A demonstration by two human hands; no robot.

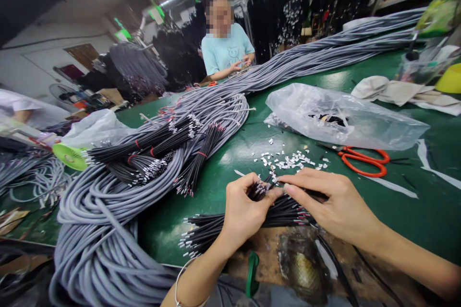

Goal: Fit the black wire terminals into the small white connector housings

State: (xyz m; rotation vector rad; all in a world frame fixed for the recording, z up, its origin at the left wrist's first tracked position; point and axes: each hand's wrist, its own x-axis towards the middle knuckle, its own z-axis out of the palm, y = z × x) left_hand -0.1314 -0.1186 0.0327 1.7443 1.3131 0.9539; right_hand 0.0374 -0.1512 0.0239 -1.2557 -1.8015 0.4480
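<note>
1. Nearest is the left wrist, which wears a thin bangle (180, 276); just beyond lies a worn wooden board (264, 254) at the edge of the green desk (223, 177), with a green strap (252, 273) hanging near it.
2. The left hand (247, 208) has its grip closed, thumb against fingers, around a bunch of black wires (256, 192) with pale tips, held up over the desk.
3. The right hand (333, 199) faces it, index finger and thumb drawn nearly together at the wires (whether that grip has hold of one, I cannot tell).
4. Beneath both hands a pile (205, 230) of similar black lengths lies across the desk, white ends toward the left.
5. Just past the fingers, white scraps (288, 159) are scattered; orange-handled scissors (363, 159) lie to their right.
6. Behind those is a clear bag (338, 110), with a crumpled cloth (391, 90) farther right.
7. To the left, thick grey cables (104, 240) loop and run back along the desk; black bundles (144, 148) with red ties rest on them.
8. Across the desk a co-worker (226, 53) in a light blue shirt holds both hands close together.
</note>
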